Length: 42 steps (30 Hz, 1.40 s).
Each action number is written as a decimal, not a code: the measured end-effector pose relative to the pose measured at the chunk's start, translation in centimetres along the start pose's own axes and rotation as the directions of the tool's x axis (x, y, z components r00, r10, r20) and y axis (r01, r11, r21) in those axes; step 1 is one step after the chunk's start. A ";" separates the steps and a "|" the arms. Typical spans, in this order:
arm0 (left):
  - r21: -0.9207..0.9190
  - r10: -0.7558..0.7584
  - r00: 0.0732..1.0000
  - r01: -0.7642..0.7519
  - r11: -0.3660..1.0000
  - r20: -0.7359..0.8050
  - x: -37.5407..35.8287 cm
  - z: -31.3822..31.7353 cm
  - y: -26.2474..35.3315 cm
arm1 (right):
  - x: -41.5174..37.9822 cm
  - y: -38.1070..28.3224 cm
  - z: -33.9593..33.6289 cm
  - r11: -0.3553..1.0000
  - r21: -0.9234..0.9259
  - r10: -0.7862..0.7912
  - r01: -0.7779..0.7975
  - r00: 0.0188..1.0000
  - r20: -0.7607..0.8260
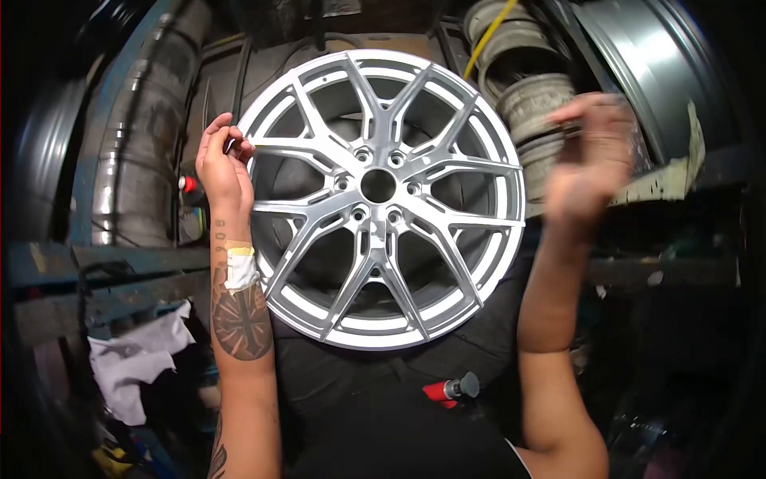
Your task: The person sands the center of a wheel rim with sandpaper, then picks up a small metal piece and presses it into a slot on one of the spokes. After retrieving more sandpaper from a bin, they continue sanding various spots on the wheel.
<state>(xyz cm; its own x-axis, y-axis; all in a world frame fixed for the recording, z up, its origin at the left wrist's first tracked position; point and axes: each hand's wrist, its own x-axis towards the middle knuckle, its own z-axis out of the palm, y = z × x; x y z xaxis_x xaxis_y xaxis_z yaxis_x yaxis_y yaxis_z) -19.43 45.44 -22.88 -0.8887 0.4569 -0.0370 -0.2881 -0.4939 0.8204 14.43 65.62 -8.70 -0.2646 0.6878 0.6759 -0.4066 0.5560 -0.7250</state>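
A silver multi-spoke alloy wheel (321, 209) faces me in the middle of the view, its round centre hole and several bolt holes showing. My left hand (223, 160) is at the wheel's left edge with its fingers curled. Something small and dark shows between those fingers, too little of it to name. Raised to the right of the wheel, apart from it, my right hand (594, 148) is smeared by motion. Its fingers and anything in them cannot be made out.
A small red tool with a round grey head (461, 386) lies below the wheel. Worn wheel barrels (132, 160) are stacked at left, more dirty rims (535, 100) at upper right. A large grey barrel (654, 64) stands far right. A white cloth (140, 359) hangs at lower left.
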 end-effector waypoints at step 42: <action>0.605 0.129 0.989 -0.147 0.783 0.073 6.3 -3.3 0.6 | -24.2 8.0 15.2 0.742 -0.402 0.645 -0.537 0.407 0.647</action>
<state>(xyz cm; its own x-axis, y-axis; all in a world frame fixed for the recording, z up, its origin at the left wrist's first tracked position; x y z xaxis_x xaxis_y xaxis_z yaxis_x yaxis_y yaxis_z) -26.37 45.61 -24.47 -0.8901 0.4422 0.1109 0.1206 -0.0061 0.9927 4.29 46.32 -28.78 -0.9356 0.3365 -0.1069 0.1921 0.2309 -0.9538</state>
